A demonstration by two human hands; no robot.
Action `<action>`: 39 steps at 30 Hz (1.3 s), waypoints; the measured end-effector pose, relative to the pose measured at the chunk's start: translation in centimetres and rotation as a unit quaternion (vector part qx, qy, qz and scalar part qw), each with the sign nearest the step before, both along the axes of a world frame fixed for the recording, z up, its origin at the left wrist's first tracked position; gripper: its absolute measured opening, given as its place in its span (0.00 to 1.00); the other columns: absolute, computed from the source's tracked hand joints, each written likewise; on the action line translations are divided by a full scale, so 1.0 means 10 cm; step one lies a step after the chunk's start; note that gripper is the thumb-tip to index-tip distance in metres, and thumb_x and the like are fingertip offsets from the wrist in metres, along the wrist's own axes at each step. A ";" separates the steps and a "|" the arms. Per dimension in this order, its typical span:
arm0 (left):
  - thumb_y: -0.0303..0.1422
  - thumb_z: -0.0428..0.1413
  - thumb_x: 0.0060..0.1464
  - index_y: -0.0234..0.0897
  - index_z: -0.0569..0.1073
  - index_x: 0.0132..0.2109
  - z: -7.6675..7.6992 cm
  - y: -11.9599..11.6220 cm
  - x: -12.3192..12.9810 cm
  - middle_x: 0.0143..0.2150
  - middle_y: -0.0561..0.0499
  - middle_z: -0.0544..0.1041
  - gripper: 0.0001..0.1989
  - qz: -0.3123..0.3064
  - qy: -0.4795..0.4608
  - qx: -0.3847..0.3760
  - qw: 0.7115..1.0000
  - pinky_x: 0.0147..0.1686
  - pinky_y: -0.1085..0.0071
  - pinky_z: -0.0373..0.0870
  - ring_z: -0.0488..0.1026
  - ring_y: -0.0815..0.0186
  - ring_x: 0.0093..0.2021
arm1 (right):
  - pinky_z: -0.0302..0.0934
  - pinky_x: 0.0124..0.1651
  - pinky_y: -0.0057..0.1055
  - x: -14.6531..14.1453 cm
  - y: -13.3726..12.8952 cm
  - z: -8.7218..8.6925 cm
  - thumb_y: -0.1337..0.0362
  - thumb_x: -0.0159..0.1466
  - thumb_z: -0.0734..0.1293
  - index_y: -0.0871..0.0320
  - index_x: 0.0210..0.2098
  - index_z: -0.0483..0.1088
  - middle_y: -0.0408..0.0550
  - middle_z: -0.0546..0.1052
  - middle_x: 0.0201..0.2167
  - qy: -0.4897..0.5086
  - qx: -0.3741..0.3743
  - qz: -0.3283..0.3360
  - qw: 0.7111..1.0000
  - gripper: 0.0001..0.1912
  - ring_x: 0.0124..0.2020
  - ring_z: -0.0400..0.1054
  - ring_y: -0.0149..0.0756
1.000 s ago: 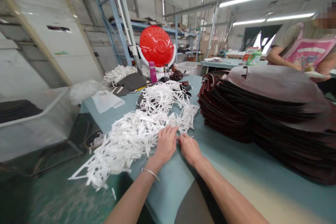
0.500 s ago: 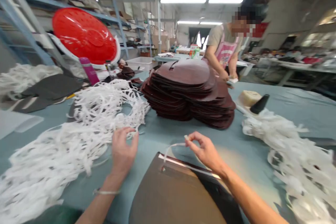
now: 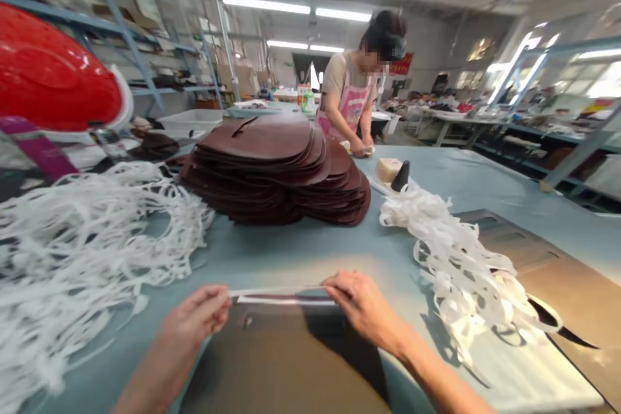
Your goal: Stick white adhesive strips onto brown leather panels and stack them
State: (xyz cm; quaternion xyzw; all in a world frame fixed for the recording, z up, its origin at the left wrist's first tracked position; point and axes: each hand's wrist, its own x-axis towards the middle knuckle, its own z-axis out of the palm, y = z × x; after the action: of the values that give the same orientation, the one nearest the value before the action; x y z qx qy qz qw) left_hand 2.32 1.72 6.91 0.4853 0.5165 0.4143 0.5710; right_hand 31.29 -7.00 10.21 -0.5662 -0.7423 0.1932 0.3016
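A narrow white strip [image 3: 276, 290] is stretched level between my two hands, just beyond the far edge of a dark leather-like panel [image 3: 272, 356]. My left hand [image 3: 201, 314] pinches the strip's left end. At the other end my right hand [image 3: 356, 304] has its fingers closed on the strip, close to the panel's top right corner. A white band [image 3: 286, 301] runs along that panel edge, and a small round spot sits near its left corner. Whether the strip touches the panel, I cannot tell.
Stacked brown panels [image 3: 272, 168] stand ahead. Tangled white strips [image 3: 97, 226] lie left, more white strips [image 3: 451, 259] right, beside a larger dark panel [image 3: 548, 265]. A cream block [image 3: 388, 169] and black cone [image 3: 400, 176] sit beyond. A person in a pink apron [image 3: 352, 103] works opposite.
My left hand, open near the white pile before, is now closed on the strip's left end. The strip went from curved to straight. The view has turned right.
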 end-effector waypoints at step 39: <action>0.39 0.52 0.46 0.37 0.71 0.26 -0.25 -0.46 -0.05 0.16 0.57 0.68 0.10 -0.052 0.366 -0.050 0.928 0.23 0.74 0.57 0.66 0.68 0.19 | 0.55 0.28 0.30 0.01 -0.49 -0.65 0.43 0.59 0.56 0.51 0.32 0.71 0.43 0.73 0.21 -0.049 -0.262 -0.234 0.935 0.22 0.25 0.69 0.40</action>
State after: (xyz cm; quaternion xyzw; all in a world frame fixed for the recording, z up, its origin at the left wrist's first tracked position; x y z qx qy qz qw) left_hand 1.79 -2.89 4.38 0.6001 0.6839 0.1508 0.3865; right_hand 31.34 -11.94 3.70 -0.7913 -0.5264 0.2765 0.1424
